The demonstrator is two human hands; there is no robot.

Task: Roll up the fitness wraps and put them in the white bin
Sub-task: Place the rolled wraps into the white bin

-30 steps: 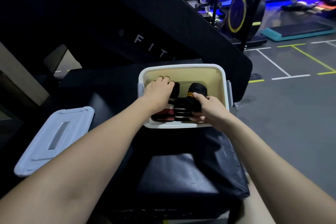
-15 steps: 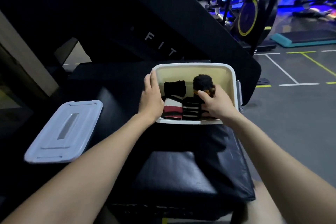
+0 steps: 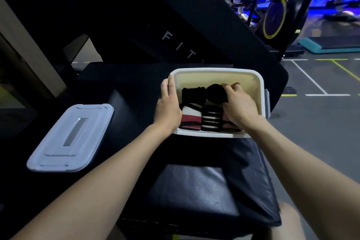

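Observation:
The white bin [image 3: 216, 70] sits on a black padded bench, open at the top. Inside lie several rolled fitness wraps: a black one [image 3: 193, 94] at the back left, a red and white one [image 3: 191, 118] at the front left, a black and white striped one [image 3: 212, 120] in the front middle, and a round black roll [image 3: 215, 92] at the back. My left hand [image 3: 168, 108] rests along the bin's left wall, fingers straight against the rim. My right hand [image 3: 236, 106] is inside the bin, fingers curled round the round black roll. A pinkish wrap [image 3: 228, 124] shows under my right wrist.
The bin's pale lid [image 3: 71, 138] lies flat on the bench to the left. A black padded cushion [image 3: 196, 187] is in front of the bin. A slanted black machine panel rises behind. Grey gym floor with painted lines lies to the right.
My left hand left the inside of the bin and now lies against its left wall. My right hand has slid the black roll toward the back of the bin.

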